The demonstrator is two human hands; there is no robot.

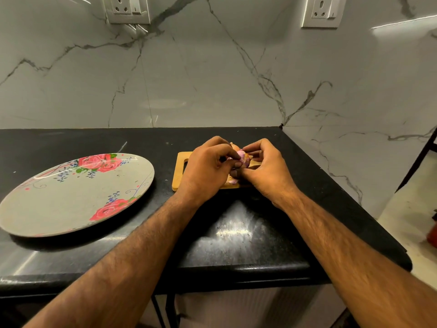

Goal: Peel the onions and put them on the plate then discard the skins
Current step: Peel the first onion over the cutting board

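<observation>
Onion (243,157) held over rectangular, slot-handled wooden cutting board (181,177), probably to catch falling peelings. Steadied by left hand (208,168), fingers curled round it; worked by right hand (266,166), fingertips pinching papery tan skin (248,158) near the top. Smooth pink-purple flesh showing, round and glossy. Flat, glazed floral plate (78,197) waiting well to the left on speckled black counter (236,233).

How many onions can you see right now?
1. The onion is gripped by the left hand and right hand, over the wooden board. The flowery plate holds none. Others could be hiding behind the hands.
</observation>
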